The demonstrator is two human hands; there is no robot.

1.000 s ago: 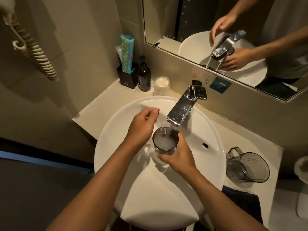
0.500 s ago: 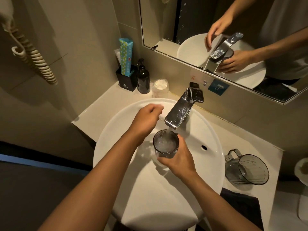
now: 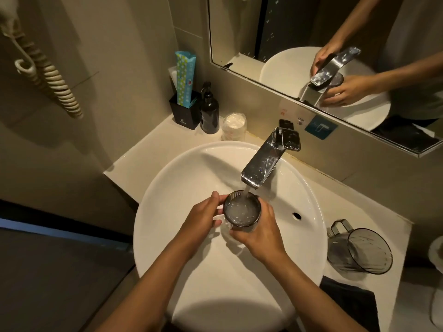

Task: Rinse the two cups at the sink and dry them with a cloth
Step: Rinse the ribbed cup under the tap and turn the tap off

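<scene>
Head view: both hands hold a dark ribbed cup [image 3: 242, 210] upright over the white sink [image 3: 182, 178], under the stream from the chrome tap [image 3: 263, 161]; the cup is nearly full of foamy water. The right hand [image 3: 260, 232] has a closed grip around the cup's right side. The left hand [image 3: 203, 218] has its fingers curled on the cup's left side, thumb at the rim. The second cup [image 3: 359, 250], grey with a handle, lies on its side on the desk [image 3: 374, 212] right of the sink. A dark cloth [image 3: 352, 300] lies just below it.
</scene>
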